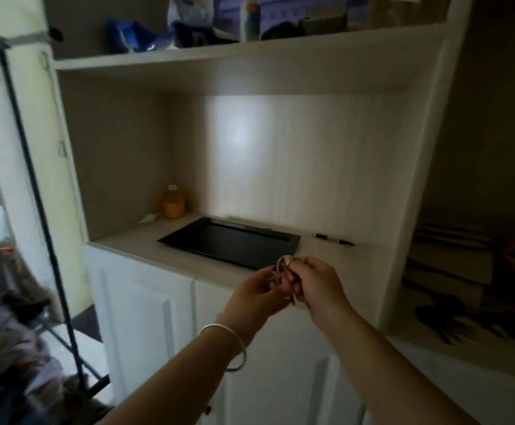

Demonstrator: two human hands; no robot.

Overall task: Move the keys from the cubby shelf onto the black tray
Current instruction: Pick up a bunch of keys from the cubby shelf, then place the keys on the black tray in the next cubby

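A bunch of keys [280, 273] on a metal ring hangs between my two hands, just in front of the cubby's front edge. My left hand [257, 294], with a silver bangle on its wrist, and my right hand [317, 285] are both closed on the keys; fingers hide most of them. The black tray [228, 242] lies flat on the cubby shelf [133, 240], a little beyond and left of my hands, with nothing on it.
A black pen [334, 239] lies on the shelf right of the tray. An orange bottle [173, 202] and a small white item [148, 218] stand in the back left corner. White cabinet doors [145, 317] are below; a black metal rack [35, 194] stands at left.
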